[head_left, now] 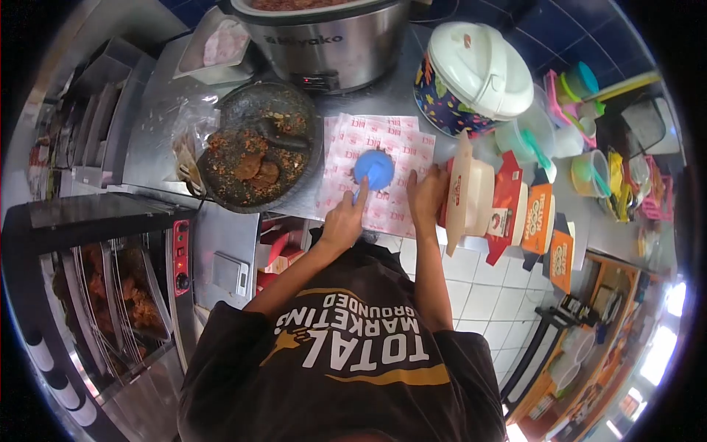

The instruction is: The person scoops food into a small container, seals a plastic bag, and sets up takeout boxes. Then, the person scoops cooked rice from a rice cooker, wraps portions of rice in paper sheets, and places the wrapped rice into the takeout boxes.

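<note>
My left hand point(345, 223) is closed on the handle of a round blue scoop point(374, 170), with one finger stretched along it. The scoop rests on pink-and-white printed paper point(398, 214), and small dark bits show at its edge. My right hand point(427, 197) lies at the paper's right edge, close beside an upright tan box point(461, 191). Its fingers are apart, with nothing visible between them. Left of the paper, a dark stone mortar point(247, 193) holds reddish crumbs and brown pieces, with a dark pestle point(280, 135) in it.
A large steel cooker point(331, 55) stands behind the paper, a white-lidded container point(479, 70) to its right. Red and orange boxes point(537, 214) line the right side. A metal tray point(213, 55) and a plastic bag point(193, 125) are at left, above a heated cabinet point(110, 214).
</note>
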